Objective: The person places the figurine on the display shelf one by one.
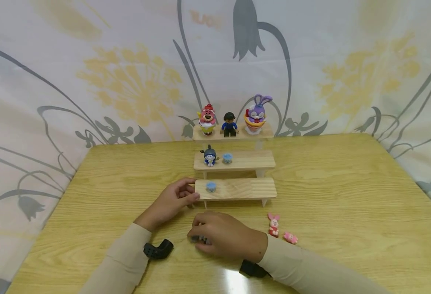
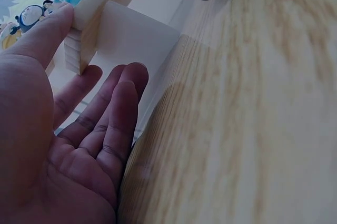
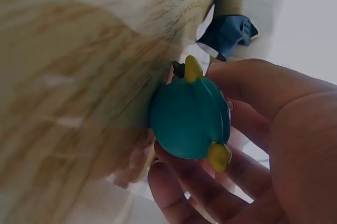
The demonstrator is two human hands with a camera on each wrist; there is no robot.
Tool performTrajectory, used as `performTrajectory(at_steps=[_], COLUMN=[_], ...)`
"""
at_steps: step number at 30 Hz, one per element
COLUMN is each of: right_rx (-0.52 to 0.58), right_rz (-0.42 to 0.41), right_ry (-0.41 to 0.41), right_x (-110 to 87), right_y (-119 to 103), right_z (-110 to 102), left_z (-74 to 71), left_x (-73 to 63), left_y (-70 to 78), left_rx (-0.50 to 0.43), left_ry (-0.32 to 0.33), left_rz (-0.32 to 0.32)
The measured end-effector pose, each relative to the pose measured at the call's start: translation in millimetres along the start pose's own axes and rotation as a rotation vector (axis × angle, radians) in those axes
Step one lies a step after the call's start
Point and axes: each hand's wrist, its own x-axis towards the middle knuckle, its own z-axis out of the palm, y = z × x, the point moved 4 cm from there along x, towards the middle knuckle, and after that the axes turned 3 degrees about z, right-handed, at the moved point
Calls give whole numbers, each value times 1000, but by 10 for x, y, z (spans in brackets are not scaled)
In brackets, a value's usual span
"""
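Observation:
My left hand (image 1: 169,202) pinches the left end of the lowest wooden shelf step (image 1: 243,188), thumb on top and forefinger underneath in the left wrist view. The other fingers of that hand are loosely bent below the board. In front of the step, my right hand (image 1: 228,237) grips a small rounded figurine (image 3: 185,116) low over the table. The figurine shows a teal back with two yellow knobs in the right wrist view; its front is hidden. A small light-blue figure (image 1: 211,187) stands near the left end of the lowest step.
On the middle step (image 1: 252,159) are a dark-haired figurine (image 1: 209,157) and a light-blue figure (image 1: 227,158). The top step holds a pink bear (image 1: 207,119), a blue-shirted toy man (image 1: 229,125) and a purple rabbit (image 1: 256,116). Two pink figurines (image 1: 273,224) lie beside my right forearm.

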Motion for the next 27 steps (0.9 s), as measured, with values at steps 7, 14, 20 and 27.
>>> performTrajectory(at_steps=[7,14,20,27], right_rx=[0,20,-10,-31], right_rz=[19,41,54,55], right_ry=[-3,1,6,-3], right_x=[-5,0,-7,-15], right_y=[12,25,13,1], right_z=[20,38,25,-2], left_z=[5,5,2,1], left_x=[5,5,6,5], left_y=[-7,-22,-15,17], left_rx=[4,4,2,-1], left_ry=[6,5,11,7], left_rz=[-1,-6,-7,-7])
